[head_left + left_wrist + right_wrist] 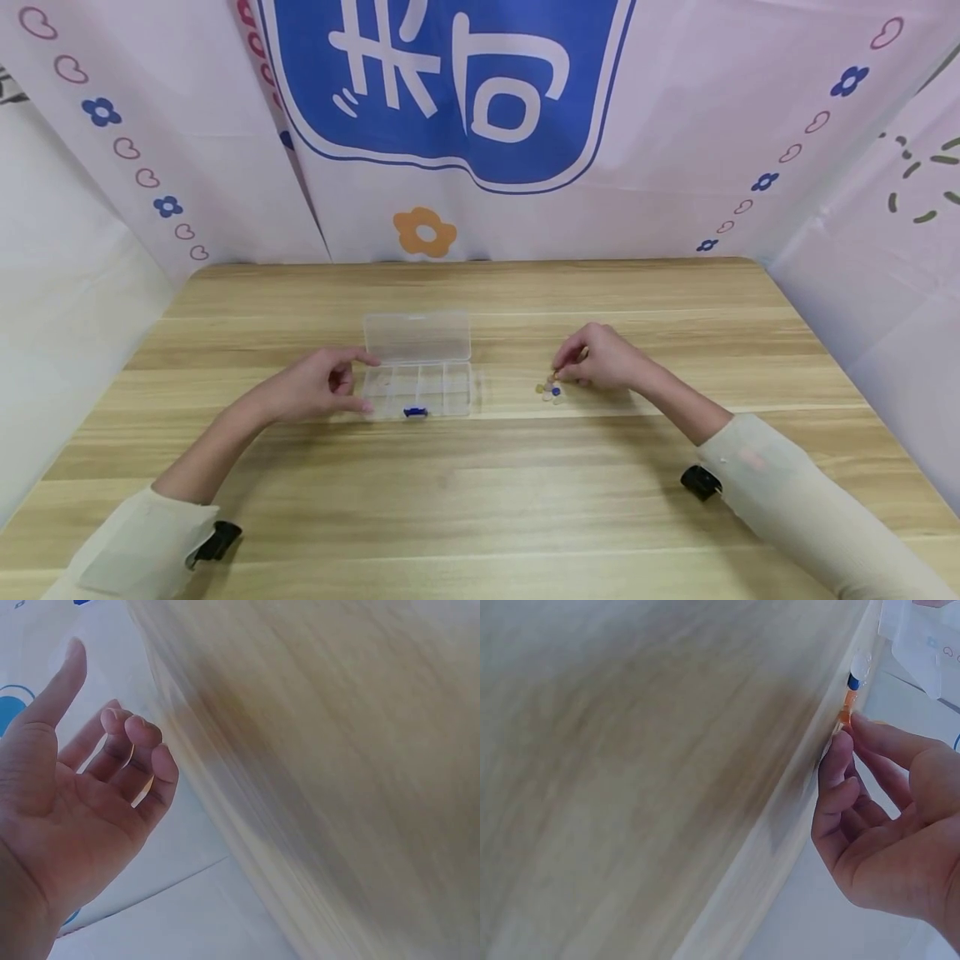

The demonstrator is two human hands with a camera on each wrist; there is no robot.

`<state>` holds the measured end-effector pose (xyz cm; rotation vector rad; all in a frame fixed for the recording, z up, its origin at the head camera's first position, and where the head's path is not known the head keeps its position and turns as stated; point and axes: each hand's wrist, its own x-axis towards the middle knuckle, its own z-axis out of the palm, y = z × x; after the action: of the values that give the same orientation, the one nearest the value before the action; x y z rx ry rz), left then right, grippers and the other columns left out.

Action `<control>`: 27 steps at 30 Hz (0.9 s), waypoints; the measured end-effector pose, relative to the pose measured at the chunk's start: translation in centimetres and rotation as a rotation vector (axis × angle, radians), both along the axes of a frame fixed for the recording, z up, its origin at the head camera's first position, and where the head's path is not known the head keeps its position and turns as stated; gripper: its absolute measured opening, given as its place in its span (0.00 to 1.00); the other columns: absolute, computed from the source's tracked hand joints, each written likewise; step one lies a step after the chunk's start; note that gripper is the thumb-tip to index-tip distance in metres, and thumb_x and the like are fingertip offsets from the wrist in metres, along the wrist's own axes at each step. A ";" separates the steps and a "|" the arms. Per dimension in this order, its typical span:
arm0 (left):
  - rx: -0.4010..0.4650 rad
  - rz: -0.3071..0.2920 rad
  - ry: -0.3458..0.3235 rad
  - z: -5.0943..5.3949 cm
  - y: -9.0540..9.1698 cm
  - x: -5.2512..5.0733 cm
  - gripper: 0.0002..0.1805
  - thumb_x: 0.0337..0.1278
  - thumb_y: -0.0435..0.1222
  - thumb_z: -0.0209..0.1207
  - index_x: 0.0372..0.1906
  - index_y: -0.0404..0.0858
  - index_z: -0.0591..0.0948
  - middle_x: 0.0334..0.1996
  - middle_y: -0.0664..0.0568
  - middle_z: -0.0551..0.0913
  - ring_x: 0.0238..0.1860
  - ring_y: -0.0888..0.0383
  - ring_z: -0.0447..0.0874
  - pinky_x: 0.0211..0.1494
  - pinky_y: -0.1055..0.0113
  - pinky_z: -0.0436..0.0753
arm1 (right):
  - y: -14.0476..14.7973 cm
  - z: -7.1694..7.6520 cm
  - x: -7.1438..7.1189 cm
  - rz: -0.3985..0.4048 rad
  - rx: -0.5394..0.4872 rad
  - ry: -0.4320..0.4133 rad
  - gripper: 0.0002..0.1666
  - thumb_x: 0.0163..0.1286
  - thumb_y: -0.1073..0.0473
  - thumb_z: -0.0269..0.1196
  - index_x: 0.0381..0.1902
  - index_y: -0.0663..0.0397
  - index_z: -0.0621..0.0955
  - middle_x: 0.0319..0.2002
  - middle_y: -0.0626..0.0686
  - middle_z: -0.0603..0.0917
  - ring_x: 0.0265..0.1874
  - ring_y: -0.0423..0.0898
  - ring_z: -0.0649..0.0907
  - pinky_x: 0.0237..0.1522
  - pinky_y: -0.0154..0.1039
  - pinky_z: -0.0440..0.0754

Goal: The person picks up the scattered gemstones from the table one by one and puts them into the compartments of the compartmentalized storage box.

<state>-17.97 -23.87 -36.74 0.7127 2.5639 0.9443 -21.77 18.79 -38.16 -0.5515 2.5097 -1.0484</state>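
A clear plastic compartment box lies on the table with its lid raised at the back and a blue latch at the front. My left hand is at its left end, index finger by the hinge corner and thumb by the front corner; the left wrist view shows the hand without the box. To the right, my right hand pinches a small orange bead-like piece between thumb and forefinger. Under those fingertips lie several small pieces, among them a blue one and a yellow one.
The wood-grain table reaches back to a white printed cloth hanging behind it. More white cloth stands at both sides. Black wrist devices sit at both sleeves.
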 end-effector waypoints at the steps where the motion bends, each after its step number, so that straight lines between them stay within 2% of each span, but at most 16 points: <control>1: -0.001 0.003 0.004 0.0 0.0 0.0 0.33 0.60 0.40 0.74 0.64 0.26 0.77 0.21 0.56 0.72 0.24 0.62 0.67 0.29 0.69 0.70 | 0.0 0.0 0.0 0.000 -0.001 -0.003 0.02 0.67 0.70 0.71 0.38 0.64 0.89 0.33 0.53 0.88 0.24 0.43 0.81 0.27 0.34 0.81; 8: -0.031 0.038 0.037 -0.1 0.4 0.4 0.33 0.58 0.41 0.74 0.63 0.27 0.77 0.22 0.55 0.73 0.24 0.61 0.67 0.28 0.68 0.70 | -0.4 0.0 -0.1 0.005 0.008 -0.004 0.02 0.66 0.71 0.71 0.36 0.66 0.87 0.30 0.53 0.86 0.23 0.43 0.80 0.28 0.35 0.82; 14: -0.053 0.044 0.060 -0.2 0.6 0.3 0.33 0.57 0.40 0.75 0.62 0.27 0.78 0.21 0.56 0.73 0.23 0.62 0.67 0.28 0.68 0.71 | -0.5 -0.1 0.0 0.007 0.020 0.001 0.02 0.67 0.71 0.70 0.34 0.64 0.87 0.30 0.53 0.86 0.24 0.42 0.80 0.28 0.35 0.81; 27: -0.030 0.045 0.071 -0.4 0.4 0.4 0.35 0.57 0.41 0.75 0.64 0.27 0.77 0.21 0.55 0.73 0.23 0.61 0.68 0.28 0.68 0.71 | -0.4 0.0 0.3 0.005 0.030 0.026 0.03 0.68 0.70 0.69 0.33 0.61 0.87 0.30 0.52 0.86 0.23 0.43 0.81 0.27 0.34 0.80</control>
<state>-17.52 -23.43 -37.18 0.6948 2.6604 0.9083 -21.46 18.34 -38.19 -0.5662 2.5412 -1.0063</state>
